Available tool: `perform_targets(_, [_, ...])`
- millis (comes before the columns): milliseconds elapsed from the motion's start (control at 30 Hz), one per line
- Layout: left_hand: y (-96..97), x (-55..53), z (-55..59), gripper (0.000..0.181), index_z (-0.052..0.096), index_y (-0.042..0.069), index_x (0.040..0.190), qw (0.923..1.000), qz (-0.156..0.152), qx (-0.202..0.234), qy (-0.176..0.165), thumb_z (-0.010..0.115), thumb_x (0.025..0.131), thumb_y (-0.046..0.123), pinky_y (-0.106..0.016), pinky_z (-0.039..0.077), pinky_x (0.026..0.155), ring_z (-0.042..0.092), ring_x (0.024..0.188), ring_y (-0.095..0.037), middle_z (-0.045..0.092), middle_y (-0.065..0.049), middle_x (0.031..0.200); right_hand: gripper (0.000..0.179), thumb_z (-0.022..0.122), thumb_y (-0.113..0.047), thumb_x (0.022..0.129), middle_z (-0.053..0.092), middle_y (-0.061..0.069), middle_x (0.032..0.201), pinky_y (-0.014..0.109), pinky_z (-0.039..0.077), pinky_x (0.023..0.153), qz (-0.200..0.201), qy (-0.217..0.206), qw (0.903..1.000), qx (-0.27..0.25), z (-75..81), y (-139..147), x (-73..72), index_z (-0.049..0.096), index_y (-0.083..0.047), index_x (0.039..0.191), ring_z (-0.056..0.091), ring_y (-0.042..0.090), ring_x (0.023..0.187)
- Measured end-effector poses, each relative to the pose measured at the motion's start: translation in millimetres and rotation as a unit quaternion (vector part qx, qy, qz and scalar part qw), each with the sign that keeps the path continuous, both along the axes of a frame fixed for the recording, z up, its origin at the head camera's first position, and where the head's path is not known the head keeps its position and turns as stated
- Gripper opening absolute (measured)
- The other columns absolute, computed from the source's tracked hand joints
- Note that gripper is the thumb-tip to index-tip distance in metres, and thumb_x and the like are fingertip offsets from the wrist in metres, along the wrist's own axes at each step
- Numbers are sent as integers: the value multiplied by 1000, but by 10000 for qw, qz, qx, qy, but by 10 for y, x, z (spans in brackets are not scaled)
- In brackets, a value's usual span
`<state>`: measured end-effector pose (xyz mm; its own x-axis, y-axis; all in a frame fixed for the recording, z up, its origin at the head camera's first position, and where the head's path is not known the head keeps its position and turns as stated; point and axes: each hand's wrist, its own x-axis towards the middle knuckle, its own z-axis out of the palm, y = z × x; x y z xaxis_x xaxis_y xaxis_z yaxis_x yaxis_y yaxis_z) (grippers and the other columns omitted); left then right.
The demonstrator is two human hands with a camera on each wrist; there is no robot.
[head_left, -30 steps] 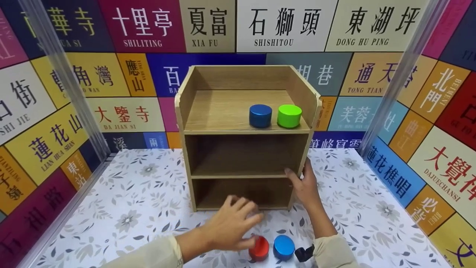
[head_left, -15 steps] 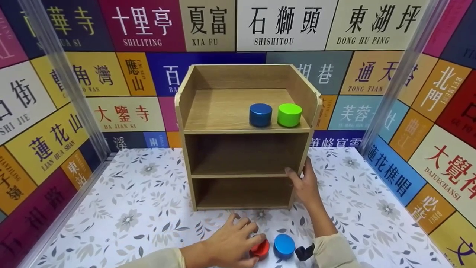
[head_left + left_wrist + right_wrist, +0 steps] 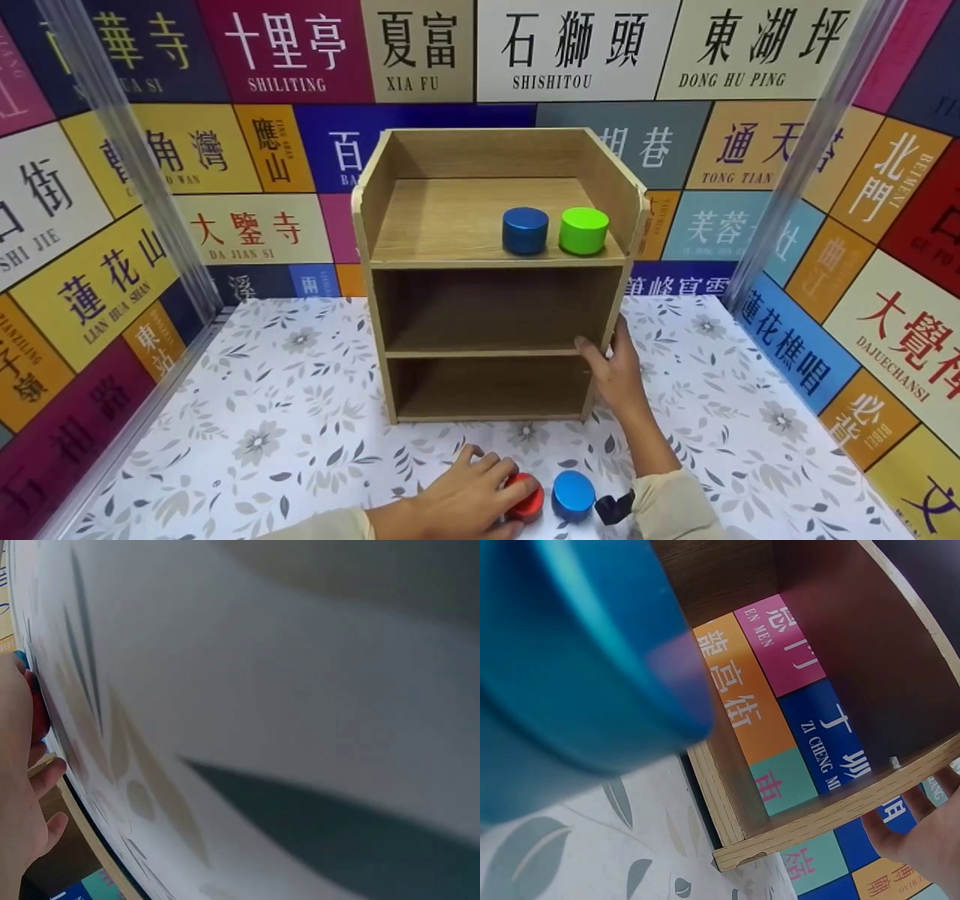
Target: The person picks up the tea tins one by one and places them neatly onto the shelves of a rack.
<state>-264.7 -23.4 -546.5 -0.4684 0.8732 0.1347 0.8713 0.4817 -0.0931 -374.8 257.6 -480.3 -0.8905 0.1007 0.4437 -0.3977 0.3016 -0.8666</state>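
Note:
My left hand holds a small red cylinder on the tabletop, thumb in front and fingers at its far side. In the left wrist view the red cylinder shows partly behind the hand. A light blue cylinder stands just right of it, looming large and blurred in the right wrist view. My right hand grips the right side panel of a wooden shelf, thumb on the front edge and fingers outside. Upright on the shelf's top are a dark blue cylinder and a green cylinder.
The shelf's two lower compartments face me, with a middle board between them. A floral cloth covers the table. Printed sign walls enclose the back and both sides. A black strap piece is at my right wrist, beside the light blue cylinder.
My left hand has come down and back from in front of the bottom compartment and taken hold of the red cylinder. My right hand stays on the shelf's side.

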Motion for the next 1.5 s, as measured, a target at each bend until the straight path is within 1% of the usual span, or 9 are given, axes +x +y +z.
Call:
perform_targets(333, [12, -7, 2, 54, 35, 33, 151, 9999, 6, 97, 113, 39, 103, 59, -44, 45, 95, 56, 109, -14, 55, 3, 127, 70, 68, -25, 96, 49, 17, 148, 51, 36, 114, -17, -8, 10000, -55, -8, -9, -15, 33, -14, 156, 45, 29, 139])
perform_targets(433, [12, 0, 26, 53, 37, 32, 149, 9987, 10, 305, 418, 42, 102, 58, -43, 46, 94, 57, 108, -15, 56, 2, 124, 70, 68, -24, 96, 49, 17, 149, 51, 36, 114, 30, 4, 10000, -80, -11, -4, -19, 33, -14, 156, 45, 29, 139])
perform_targets(533, [6, 0, 90, 52, 41, 30, 144, 9947, 95, 624, 809, 46, 100, 58, -42, 46, 93, 58, 107, -16, 56, 2, 119, 72, 66, -28, 97, 48, 16, 149, 52, 43, 108, 56, -102, 9999, -6, -12, 4, -10, 30, -17, 158, 46, 28, 138])
perform_targets(633, [-11, -17, 210, 51, 43, 30, 143, 9915, 232, 852, 960, 48, 100, 58, -43, 47, 92, 58, 106, -18, 56, 2, 117, 74, 66, -32, 97, 47, 16, 149, 54, 46, 103, 34, -192, 9998, 98, -18, 17, -9, 27, -19, 159, 45, 29, 138])
perform_targets(867, [-105, -141, 532, 53, 51, 26, 139, 9764, 220, 1511, 1527, 60, 94, 52, -38, 47, 83, 55, 101, -18, 58, 1, 113, 74, 66, -29, 97, 44, 15, 152, 53, 36, 114, 117, -134, 9998, 7, -6, 10, -4, 27, -18, 159, 41, 28, 142])
perform_targets(1100, [-212, -227, 931, 49, 54, 25, 133, 9679, 373, 1867, 1643, 66, 90, 47, -37, 44, 78, 52, 97, -19, 57, 1, 109, 73, 66, -29, 97, 45, 15, 152, 52, 35, 115, 57, -125, 9999, 13, -5, 7, -7, 29, -16, 158, 41, 29, 142])
perform_targets(1333, [-315, -258, 1322, 48, 53, 25, 136, 9682, 627, 1870, 1541, 61, 95, 47, -40, 45, 82, 51, 101, -21, 56, 0, 109, 70, 67, -27, 97, 47, 16, 151, 53, 36, 115, -21, -114, 9999, -31, 5, -6, -3, 32, -15, 156, 42, 31, 142])
perform_targets(1433, [-353, -261, 1479, 47, 53, 24, 136, 9680, 655, 1879, 1532, 61, 95, 47, -41, 45, 83, 51, 104, -22, 57, -2, 111, 69, 67, -26, 97, 48, 16, 150, 51, 33, 117, -14, -54, 10000, -54, 4, -13, 1, 34, -15, 156, 43, 30, 143])
perform_targets(1500, [-370, -261, 1576, 47, 53, 23, 135, 9668, 654, 1905, 1571, 61, 95, 46, -41, 46, 83, 51, 106, -22, 58, -3, 111, 68, 68, -24, 97, 49, 16, 148, 51, 36, 115, 36, 9, 9999, -100, 5, -14, 1, 35, -15, 155, 45, 29, 140])
